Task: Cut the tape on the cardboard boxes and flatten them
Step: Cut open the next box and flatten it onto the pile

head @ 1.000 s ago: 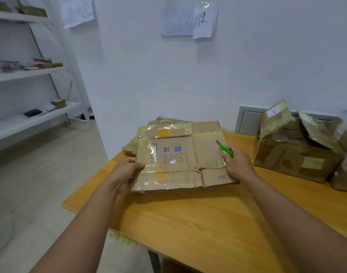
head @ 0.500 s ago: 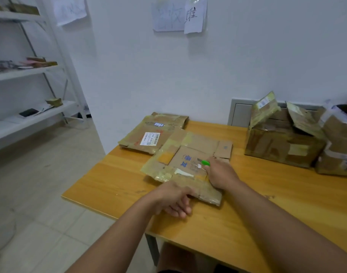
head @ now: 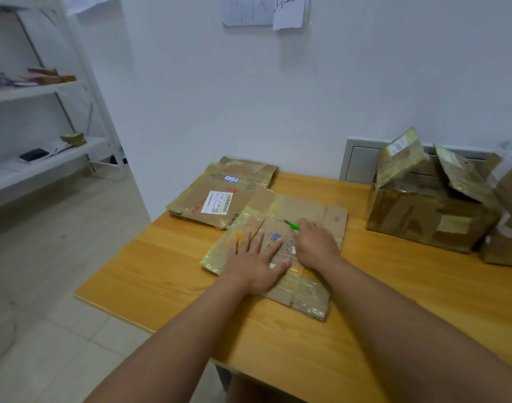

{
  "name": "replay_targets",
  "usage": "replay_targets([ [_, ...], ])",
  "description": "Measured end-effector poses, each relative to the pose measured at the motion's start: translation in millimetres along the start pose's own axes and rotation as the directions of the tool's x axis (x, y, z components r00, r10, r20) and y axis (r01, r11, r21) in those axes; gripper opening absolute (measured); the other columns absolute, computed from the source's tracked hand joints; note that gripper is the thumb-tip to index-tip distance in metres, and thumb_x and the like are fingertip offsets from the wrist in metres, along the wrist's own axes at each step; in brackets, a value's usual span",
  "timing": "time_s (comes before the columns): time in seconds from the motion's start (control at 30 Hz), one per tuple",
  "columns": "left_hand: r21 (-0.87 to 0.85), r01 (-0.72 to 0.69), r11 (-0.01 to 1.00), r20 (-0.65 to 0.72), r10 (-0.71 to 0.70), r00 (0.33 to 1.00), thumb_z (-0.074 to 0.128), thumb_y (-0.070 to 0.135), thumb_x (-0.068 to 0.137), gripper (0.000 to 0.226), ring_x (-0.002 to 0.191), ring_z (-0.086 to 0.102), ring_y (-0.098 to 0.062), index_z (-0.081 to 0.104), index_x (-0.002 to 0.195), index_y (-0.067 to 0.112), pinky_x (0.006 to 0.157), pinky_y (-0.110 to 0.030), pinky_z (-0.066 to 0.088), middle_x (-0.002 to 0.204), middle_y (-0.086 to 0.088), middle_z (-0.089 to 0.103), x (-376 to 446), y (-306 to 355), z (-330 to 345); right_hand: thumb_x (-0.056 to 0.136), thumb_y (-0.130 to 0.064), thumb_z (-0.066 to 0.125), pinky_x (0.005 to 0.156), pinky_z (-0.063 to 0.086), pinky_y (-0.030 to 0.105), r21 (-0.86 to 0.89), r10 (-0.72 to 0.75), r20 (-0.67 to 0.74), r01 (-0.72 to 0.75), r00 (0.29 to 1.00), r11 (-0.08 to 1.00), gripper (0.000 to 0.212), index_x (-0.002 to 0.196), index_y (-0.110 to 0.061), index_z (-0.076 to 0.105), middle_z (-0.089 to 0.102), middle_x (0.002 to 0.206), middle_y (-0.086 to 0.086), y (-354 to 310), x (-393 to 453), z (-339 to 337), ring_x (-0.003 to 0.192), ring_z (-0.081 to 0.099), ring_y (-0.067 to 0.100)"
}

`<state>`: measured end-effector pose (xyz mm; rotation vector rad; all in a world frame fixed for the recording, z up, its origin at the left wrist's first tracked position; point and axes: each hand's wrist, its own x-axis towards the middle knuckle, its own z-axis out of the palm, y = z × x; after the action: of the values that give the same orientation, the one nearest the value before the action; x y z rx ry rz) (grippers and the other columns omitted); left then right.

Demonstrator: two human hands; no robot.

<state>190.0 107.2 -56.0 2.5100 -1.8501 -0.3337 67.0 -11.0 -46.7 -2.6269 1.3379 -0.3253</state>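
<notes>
Flat labelled brown cardboard box (head: 220, 196): done, lies far-left on orange wooden table (head: 150, 274).
Left hand (head: 256, 263): fingers spread flat; we press w/ palm on tape-covered flattened cardboard box (head: 307, 289).
Right hand (head: 317, 244): curled round green-handled cutter (head: 292, 225); we keep blade off fingers.
Open taped brown box (head: 429, 219): uncut, far right.

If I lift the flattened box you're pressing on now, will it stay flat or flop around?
The flattened box will probably bend some: it is thin, creased cardboard with loose flaps, and the left hand presses it down with straight fingers. It should be light for its size. Glossy tape covers much of it, so it may slide on the wooden table. The right hand holds the green cutter.
</notes>
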Motion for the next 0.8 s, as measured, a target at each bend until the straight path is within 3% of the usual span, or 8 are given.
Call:
replay_targets([
  [0.13, -0.118, 0.033, 0.992, -0.098, -0.045, 0.994, 0.031, 0.076, 0.09, 0.078, 0.151, -0.004, -0.026, 0.01, 0.156, 0.039, 0.121, -0.049, -0.001, 0.166, -0.003, 0.003, 3, -4, -10, 0.104, -0.032, 0.033, 0.093, 0.038, 0.04, 0.031, 0.031, -0.042, -0.03, 0.999, 0.999, 0.025, 0.117, -0.017, 0.048, 0.056, 0.119, 0.007, 3, 2, 6, 0.112, 0.05, 0.028],
  [0.2, -0.206, 0.18, 0.962, -0.2, -0.221, 0.955, 0.039, 0.075, 0.088, 0.086, 0.149, 0.008, -0.033, 0.012, 0.156, 0.03, 0.119, -0.049, 0.009, 0.163, -0.011, 0.013, 6, -16, -18, 0.104, -0.031, 0.033, 0.088, 0.039, 0.04, 0.059, 0.012, -0.086, -0.007, 0.996, 0.998, 0.023, 0.113, -0.017, 0.049, 0.058, 0.113, 0.007, 3, 1, 9, 0.106, 0.051, 0.027],
  [0.3, -0.259, 0.338, 0.905, -0.152, -0.384, 0.911, 0.047, 0.076, 0.084, 0.098, 0.143, 0.026, -0.038, 0.006, 0.157, 0.025, 0.115, -0.05, 0.027, 0.158, -0.016, 0.025, 10, -34, -28, 0.104, -0.03, 0.034, 0.073, 0.036, 0.037, 0.136, 0.034, -0.178, -0.01, 0.983, 0.991, 0.019, 0.103, -0.016, 0.047, 0.06, 0.098, 0.005, 2, -5, 7, 0.086, 0.052, 0.025],
  [0.4, -0.3, 0.288, 0.909, -0.167, -0.347, 0.923, 0.056, 0.068, 0.085, 0.096, 0.139, 0.033, -0.036, 0.009, 0.157, 0.025, 0.107, -0.046, 0.038, 0.155, -0.017, 0.029, 9, -37, -33, 0.103, -0.032, 0.032, 0.091, 0.038, 0.046, 0.162, 0.085, -0.243, -0.046, 0.966, 0.986, 0.015, 0.097, -0.022, 0.042, 0.053, 0.09, -0.004, -1, -12, 2, 0.09, 0.056, 0.024],
  [0.47, -0.346, 0.248, 0.905, -0.191, -0.327, 0.925, 0.058, 0.061, 0.088, 0.09, 0.136, 0.039, -0.035, 0.011, 0.155, 0.024, 0.102, -0.045, 0.042, 0.155, -0.018, 0.025, 5, -35, -38, 0.103, -0.036, 0.029, 0.104, 0.03, 0.058, 0.181, 0.141, -0.226, -0.1, 0.964, 0.978, 0.016, 0.099, -0.026, 0.041, 0.049, 0.094, -0.008, -2, -16, -2, 0.099, 0.054, 0.02],
  [0.6, -0.412, 0.128, 0.902, -0.275, -0.257, 0.927, 0.054, 0.062, 0.09, 0.084, 0.126, 0.049, -0.035, 0.012, 0.155, 0.028, 0.092, -0.042, 0.045, 0.15, -0.015, 0.028, 2, -40, -60, 0.104, -0.037, 0.028, 0.11, 0.015, 0.068, 0.218, 0.132, -0.268, -0.073, 0.954, 0.973, 0.023, 0.108, -0.024, 0.047, 0.056, 0.113, -0.004, -4, -15, -18, 0.121, 0.049, 0.021],
  [0.8, -0.585, 0.008, 0.811, -0.369, -0.275, 0.888, 0.057, 0.066, 0.085, 0.083, 0.134, 0.043, -0.032, 0.025, 0.153, 0.032, 0.109, -0.047, 0.038, 0.149, -0.011, 0.037, 20, -75, -117, 0.105, -0.032, 0.03, 0.113, -0.001, 0.068, 0.214, 0.05, -0.406, 0.042, 0.912, 0.976, 0.029, 0.124, -0.021, 0.048, 0.055, 0.131, -0.001, -40, 20, -71, 0.136, 0.04, 0.024],
])
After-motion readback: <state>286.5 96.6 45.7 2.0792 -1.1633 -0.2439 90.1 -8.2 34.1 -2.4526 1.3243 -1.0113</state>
